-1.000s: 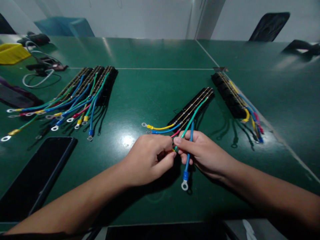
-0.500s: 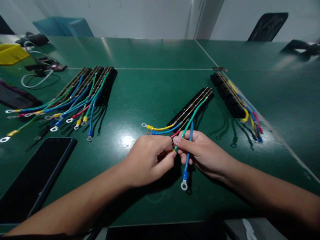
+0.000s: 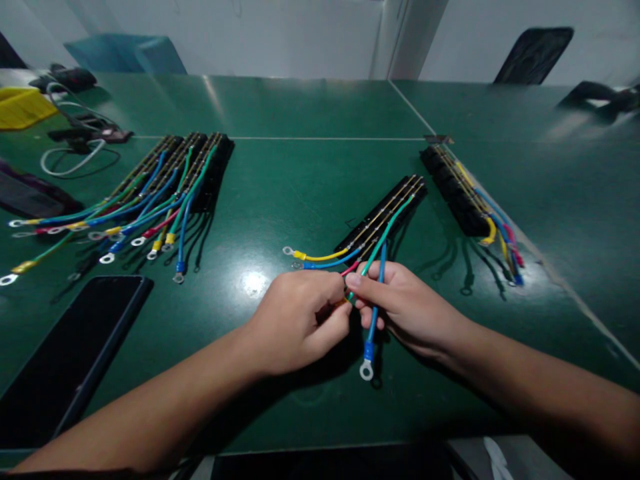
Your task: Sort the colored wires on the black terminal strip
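In front of me lies a black block with metal strips along its top and coloured wires fixed to it. Between thumb and fingers, my right hand pinches the green wire. My left hand is closed on the lower end of that same wire, its tip hidden by the fingers. A blue wire hangs past my right fingers, ending in a ring terminal. Left of the block, a yellow wire and another blue wire stick out. A red wire disappears behind my left hand.
Several similar wired blocks lie side by side at the left, and one more block rests at the right. A phone lies near the front left. Farther back are cables and a yellow bin on the green table.
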The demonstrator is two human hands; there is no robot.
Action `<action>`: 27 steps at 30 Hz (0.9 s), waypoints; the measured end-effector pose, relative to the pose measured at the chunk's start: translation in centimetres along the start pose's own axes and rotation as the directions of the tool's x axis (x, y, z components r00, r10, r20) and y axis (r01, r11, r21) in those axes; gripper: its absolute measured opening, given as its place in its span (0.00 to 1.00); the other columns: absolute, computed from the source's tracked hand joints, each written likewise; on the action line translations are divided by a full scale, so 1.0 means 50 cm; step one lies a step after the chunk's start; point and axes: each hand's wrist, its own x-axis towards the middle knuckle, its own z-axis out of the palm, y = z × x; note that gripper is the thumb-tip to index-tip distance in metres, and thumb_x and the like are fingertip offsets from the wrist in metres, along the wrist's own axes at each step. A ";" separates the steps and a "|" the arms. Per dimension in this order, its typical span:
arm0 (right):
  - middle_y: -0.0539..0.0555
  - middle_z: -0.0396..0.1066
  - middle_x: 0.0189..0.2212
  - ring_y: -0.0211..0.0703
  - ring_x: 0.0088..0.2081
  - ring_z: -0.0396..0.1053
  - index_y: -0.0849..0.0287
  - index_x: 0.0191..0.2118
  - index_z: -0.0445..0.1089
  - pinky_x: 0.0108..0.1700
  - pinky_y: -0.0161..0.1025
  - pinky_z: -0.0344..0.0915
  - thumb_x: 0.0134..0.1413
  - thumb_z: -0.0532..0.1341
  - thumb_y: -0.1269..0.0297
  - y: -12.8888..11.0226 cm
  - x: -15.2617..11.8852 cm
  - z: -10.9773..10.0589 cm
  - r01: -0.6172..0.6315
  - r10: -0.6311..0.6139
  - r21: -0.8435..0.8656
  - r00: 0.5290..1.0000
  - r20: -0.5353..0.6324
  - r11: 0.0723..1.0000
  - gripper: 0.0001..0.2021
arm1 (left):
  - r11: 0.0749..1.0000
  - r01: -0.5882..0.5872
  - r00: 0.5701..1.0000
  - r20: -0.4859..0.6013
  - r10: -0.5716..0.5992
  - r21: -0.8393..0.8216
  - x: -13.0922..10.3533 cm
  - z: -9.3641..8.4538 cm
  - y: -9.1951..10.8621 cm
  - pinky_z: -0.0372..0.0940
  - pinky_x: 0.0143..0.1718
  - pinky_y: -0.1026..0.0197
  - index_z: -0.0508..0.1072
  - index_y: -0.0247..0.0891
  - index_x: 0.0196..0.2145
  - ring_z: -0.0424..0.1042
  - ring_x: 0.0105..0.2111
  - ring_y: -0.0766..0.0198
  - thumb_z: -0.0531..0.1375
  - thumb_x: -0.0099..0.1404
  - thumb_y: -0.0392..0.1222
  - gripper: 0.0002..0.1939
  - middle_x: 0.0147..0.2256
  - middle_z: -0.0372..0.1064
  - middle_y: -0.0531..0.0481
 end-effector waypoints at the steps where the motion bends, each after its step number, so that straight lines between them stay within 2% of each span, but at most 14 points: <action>1: 0.46 0.63 0.19 0.28 0.18 0.61 0.62 0.30 0.67 0.19 0.27 0.54 0.56 0.61 0.57 0.000 0.000 0.000 0.001 -0.001 0.002 1.000 0.003 1.000 0.12 | 1.000 0.004 1.000 0.009 -0.004 -0.005 -0.001 -0.001 -0.001 0.51 0.27 0.67 0.66 0.36 0.27 0.58 0.23 0.72 0.55 0.62 0.33 0.06 0.23 0.61 0.58; 5: 0.45 0.63 0.19 0.28 0.18 0.61 0.62 0.30 0.67 0.19 0.27 0.54 0.54 0.63 0.55 0.001 0.000 0.000 0.000 0.000 0.017 1.000 0.008 1.000 0.14 | 1.000 0.008 1.000 0.009 -0.008 -0.004 -0.003 -0.001 -0.003 0.51 0.27 0.66 0.66 0.36 0.26 0.59 0.23 0.72 0.55 0.62 0.34 0.07 0.22 0.61 0.57; 10: 0.45 0.63 0.19 0.28 0.17 0.61 0.61 0.30 0.67 0.18 0.27 0.54 0.55 0.63 0.58 -0.001 -0.001 0.001 -0.006 0.006 0.030 1.000 -0.011 1.000 0.11 | 1.000 0.003 1.000 -0.014 -0.003 -0.005 0.000 0.000 0.002 0.50 0.26 0.67 0.65 0.36 0.26 0.57 0.21 0.72 0.56 0.61 0.32 0.07 0.22 0.60 0.58; 19: 0.46 0.64 0.19 0.29 0.18 0.61 0.61 0.30 0.67 0.18 0.27 0.54 0.55 0.63 0.56 -0.002 -0.001 0.000 -0.012 0.011 0.032 1.000 0.012 0.999 0.12 | 1.000 -0.006 1.000 0.007 0.006 0.004 -0.003 0.001 0.000 0.52 0.27 0.66 0.66 0.36 0.27 0.60 0.24 0.71 0.54 0.63 0.35 0.07 0.23 0.63 0.56; 23: 0.45 0.63 0.20 0.29 0.18 0.61 0.61 0.30 0.67 0.19 0.27 0.54 0.53 0.64 0.57 -0.001 0.000 0.000 -0.006 0.006 0.033 1.000 0.003 0.999 0.12 | 1.000 0.008 1.000 -0.005 -0.007 0.024 -0.001 -0.001 0.002 0.50 0.25 0.67 0.64 0.35 0.25 0.58 0.22 0.72 0.55 0.61 0.33 0.07 0.22 0.61 0.57; 27: 0.45 0.63 0.19 0.28 0.18 0.61 0.61 0.30 0.67 0.18 0.27 0.54 0.55 0.62 0.58 -0.001 -0.001 0.000 -0.009 0.009 0.030 1.000 0.004 0.999 0.11 | 0.999 -0.011 1.000 -0.008 0.011 0.031 0.000 0.000 0.004 0.51 0.25 0.67 0.64 0.35 0.25 0.57 0.22 0.72 0.54 0.61 0.32 0.06 0.22 0.61 0.57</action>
